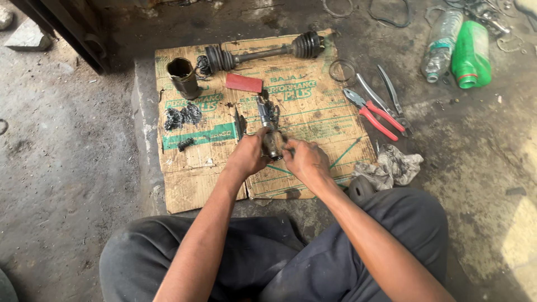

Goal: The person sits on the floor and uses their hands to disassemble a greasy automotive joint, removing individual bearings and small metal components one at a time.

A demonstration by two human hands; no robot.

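Greasy metal joint part (272, 140), a short splined shaft w/ a cup end, sits mid-scene just above flattened cardboard (190, 179), which likely serves as a work mat to catch grease. Going left to right: dark metal cup (183, 77) stands upright at far left of the cardboard, black grease blobs (182, 116) near it; axle shaft w/ two rubber boots (263, 51) lies along the far edge; red flat block (244, 83) just nearer. Left hand (248, 156) wraps the part's near end, steadying it; right hand (305, 159) pinches its side w/ curled fingers, forearms converging from the knees. Right of the cardboard: red-handled pliers (373, 114), crumpled rag (391, 168), green bottle (471, 55) far right.
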